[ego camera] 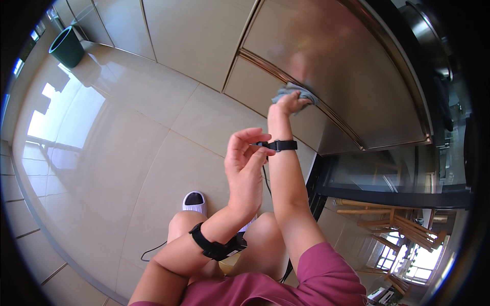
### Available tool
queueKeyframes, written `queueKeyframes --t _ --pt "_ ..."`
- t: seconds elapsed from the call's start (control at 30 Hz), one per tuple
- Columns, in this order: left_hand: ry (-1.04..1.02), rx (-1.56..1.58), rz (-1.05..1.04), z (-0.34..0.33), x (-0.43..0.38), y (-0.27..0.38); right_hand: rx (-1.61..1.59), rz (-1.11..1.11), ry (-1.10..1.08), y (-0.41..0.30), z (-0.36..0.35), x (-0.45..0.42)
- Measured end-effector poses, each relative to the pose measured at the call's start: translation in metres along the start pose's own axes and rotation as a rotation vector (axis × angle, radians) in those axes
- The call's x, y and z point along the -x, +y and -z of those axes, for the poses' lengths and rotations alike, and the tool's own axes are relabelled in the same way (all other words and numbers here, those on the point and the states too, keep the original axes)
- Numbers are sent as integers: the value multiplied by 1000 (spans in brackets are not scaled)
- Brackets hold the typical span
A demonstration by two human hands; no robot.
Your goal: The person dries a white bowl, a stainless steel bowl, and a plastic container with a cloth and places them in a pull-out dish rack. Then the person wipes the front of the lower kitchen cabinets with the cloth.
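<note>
My right hand (pixel 289 102) presses a grey-blue cloth (pixel 285 90) against the metallic trim strip (pixel 264 68) between the upper and lower glossy cabinet fronts. The arm stretches away from me, with a black strap (pixel 286 145) around the wrist. Close beside that wrist, my left hand (pixel 247 164) has its thumb and fingers curled about the small black device on the strap. A second black strap with a box-like device (pixel 226 246) sits on my left forearm. Part of the cloth is hidden under my right hand.
A dark green bin (pixel 68 48) stands at the far left by the cabinets. Glossy tiles (pixel 153 164) cover the floor. A black cable (pixel 267 179) hangs below my right wrist. At the right are a dark glass panel (pixel 375 172), a metal pot (pixel 428 38) and wooden chairs (pixel 413 229).
</note>
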State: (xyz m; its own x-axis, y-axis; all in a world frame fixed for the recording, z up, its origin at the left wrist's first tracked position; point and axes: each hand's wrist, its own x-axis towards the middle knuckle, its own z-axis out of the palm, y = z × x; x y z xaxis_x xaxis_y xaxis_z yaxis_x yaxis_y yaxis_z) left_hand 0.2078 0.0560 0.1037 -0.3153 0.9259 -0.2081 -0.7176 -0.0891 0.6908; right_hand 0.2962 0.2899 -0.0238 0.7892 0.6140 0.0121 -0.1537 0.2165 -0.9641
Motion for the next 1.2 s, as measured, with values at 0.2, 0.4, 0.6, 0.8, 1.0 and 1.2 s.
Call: queueKeyframes --t 0.2,0.4,0.6,0.8,1.0,1.2 --pt "-4 -7 -114 1 -2 6 -123 -109 -231 20 -66 59" --pt "8 -7 -149 0 -4 0 -126 -172 -386 16 -81 84" --pt "-8 -23 -144 -9 -1 -12 -456 -670 -702 14 -69 84" --pt "23 -56 -190 -14 -3 -25 -637 -1146 -501 27 -75 41" --pt "19 -53 -131 -11 -3 -27 -739 -1247 -470 25 -14 -41" --pt "6 -53 -26 -7 -7 -23 -489 -918 -557 -31 56 -34"
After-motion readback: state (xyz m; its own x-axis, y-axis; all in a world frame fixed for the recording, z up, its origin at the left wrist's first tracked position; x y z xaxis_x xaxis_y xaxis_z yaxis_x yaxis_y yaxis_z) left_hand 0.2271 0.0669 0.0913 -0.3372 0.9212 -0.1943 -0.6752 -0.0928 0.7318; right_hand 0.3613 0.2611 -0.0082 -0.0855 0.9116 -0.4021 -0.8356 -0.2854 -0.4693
